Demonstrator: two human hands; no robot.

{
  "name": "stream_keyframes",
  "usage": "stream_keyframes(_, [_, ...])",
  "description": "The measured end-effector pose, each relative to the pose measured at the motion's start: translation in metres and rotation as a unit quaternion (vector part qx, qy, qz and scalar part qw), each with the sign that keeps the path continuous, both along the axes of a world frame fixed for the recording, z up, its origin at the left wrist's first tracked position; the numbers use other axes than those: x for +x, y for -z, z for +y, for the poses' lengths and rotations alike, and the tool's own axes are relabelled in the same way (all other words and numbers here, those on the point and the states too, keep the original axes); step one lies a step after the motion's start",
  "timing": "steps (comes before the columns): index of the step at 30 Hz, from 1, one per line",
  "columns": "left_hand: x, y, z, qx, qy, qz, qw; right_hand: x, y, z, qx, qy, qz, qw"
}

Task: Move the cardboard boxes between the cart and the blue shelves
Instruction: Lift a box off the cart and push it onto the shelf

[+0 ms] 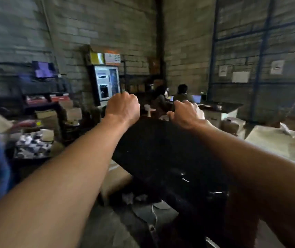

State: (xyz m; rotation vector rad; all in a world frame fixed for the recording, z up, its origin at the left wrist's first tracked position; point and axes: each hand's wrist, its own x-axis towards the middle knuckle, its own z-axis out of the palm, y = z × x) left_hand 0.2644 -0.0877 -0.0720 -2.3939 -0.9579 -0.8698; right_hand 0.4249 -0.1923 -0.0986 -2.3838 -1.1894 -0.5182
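Cardboard box on floor below my forearms, beside dark cart. My left hand fisted at cart's far edge; right hand curled, gripping same edge (blurry). Blue shelves against far wall.

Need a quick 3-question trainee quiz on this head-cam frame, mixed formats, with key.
1. True or false: both hands are at the far edge of the dark flat object.
2. Which hand is closed into a fist? A) left hand B) right hand C) neither
3. Fill in: the plastic-wrapped cardboard box lies to the ___ of the right forearm.

Key: 1 true; 2 A, since the right hand's fingers look spread and curled rather than fisted; 3 right. Blur hides what, if anything, the left hand grips.
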Motion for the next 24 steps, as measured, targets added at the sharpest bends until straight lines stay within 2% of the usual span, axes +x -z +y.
stream_keyframes(4, [-0.072,0.003,-0.008,-0.013,-0.158,-0.019,0.987,-0.043,-0.007,0.038,0.007,-0.15,-0.022,0.988])
stream_keyframes(9, [-0.174,0.025,-0.082,-0.039,-0.35,-0.018,0.936,-0.13,0.0,0.042,-0.014,-0.331,-0.038,0.943])
stream_keyframes(13, [-0.254,0.026,-0.175,-0.05,-0.493,-0.017,0.868,-0.217,0.005,0.014,-0.032,-0.466,-0.038,0.883])
stream_keyframes(17, [-0.33,0.015,-0.273,-0.046,-0.62,-0.018,0.783,-0.313,-0.001,-0.033,-0.026,-0.576,-0.026,0.817])
stream_keyframes(21, [-0.383,0.003,-0.362,-0.052,-0.703,-0.043,0.708,-0.396,-0.003,-0.097,-0.017,-0.656,-0.03,0.754])
stream_keyframes(24, [-0.418,-0.003,-0.411,-0.056,-0.742,-0.056,0.665,-0.446,-0.008,-0.139,-0.01,-0.699,-0.048,0.714])
